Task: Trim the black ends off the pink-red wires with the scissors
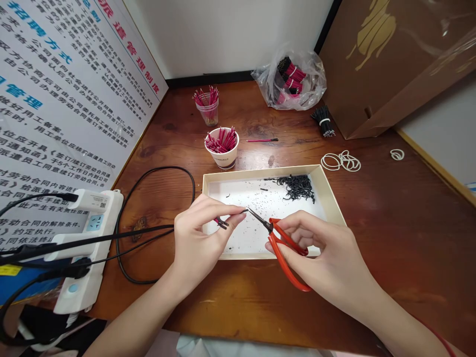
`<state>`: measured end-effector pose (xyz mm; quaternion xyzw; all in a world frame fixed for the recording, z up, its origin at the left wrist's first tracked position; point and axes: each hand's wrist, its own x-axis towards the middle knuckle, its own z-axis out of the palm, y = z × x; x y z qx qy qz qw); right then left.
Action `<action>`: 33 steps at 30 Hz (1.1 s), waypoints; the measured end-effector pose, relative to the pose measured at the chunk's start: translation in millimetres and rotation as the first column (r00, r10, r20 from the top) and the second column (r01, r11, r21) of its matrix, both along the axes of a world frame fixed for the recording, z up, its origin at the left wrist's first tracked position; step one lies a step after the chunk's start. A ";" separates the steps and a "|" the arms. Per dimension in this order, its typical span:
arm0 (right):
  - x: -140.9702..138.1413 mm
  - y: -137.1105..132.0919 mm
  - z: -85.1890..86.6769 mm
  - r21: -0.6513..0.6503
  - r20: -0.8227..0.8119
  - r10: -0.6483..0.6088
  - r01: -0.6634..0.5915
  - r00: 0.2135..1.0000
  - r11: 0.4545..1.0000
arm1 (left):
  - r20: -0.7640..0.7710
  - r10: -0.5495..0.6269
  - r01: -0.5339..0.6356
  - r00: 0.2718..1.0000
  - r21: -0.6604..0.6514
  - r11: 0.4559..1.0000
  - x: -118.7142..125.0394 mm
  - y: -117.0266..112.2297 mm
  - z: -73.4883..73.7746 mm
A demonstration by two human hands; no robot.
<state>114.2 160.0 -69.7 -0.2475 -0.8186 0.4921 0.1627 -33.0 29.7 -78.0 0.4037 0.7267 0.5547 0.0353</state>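
My left hand (199, 228) pinches a thin red and black wire (222, 223) between thumb and forefinger, its black end pointing right. My right hand (327, 248) grips scissors (270, 227) by their red handles, with the fingers through the loops. The narrow blade tips reach the wire's end beside the left fingertips; whether they touch it I cannot tell. Both hands are over a shallow white box (273, 256). Inside its far right corner lies a pile of short black pieces (298, 188), and tiny clippings dot the bottom.
Behind the box stand a paper cup (225, 159) and a clear plastic cup (209, 115) of red wires. A plastic bag (314, 74) of bundles, a black wire bundle (324, 121) and rubber bands (344, 161) lie right. A power strip (89, 258) with cables is left.
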 end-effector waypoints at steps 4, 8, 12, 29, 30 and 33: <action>0.7 0.6 -0.1 0.012 -0.005 -0.001 0.001 1.000 1.000 | -0.007 -0.012 0.012 1.000 0.024 1.000 -1.3 0.1 -0.4; 1.8 1.8 -0.2 0.012 -0.016 0.026 -0.026 1.000 1.000 | -0.014 -0.030 0.031 0.999 0.043 0.999 -2.2 -0.1 -1.5; 2.5 2.4 0.3 0.039 -0.026 0.044 -0.043 0.999 0.998 | -0.018 -0.038 0.039 0.999 0.051 0.998 -2.4 -0.2 -1.8; 1.5 2.6 -0.6 0.131 -0.081 0.027 -0.016 0.996 0.991 | -0.007 -0.015 0.015 1.000 0.012 1.000 -1.6 -0.7 -3.8; 1.1 2.1 -0.8 0.136 -0.079 0.027 -0.016 0.997 0.991 | -0.016 -0.013 0.014 1.000 0.010 1.000 -1.4 -0.4 -3.8; -0.2 0.5 -2.0 0.130 -0.076 0.025 -0.015 0.997 0.991 | -0.034 -0.020 0.020 0.999 0.007 1.000 -1.1 -0.2 -3.0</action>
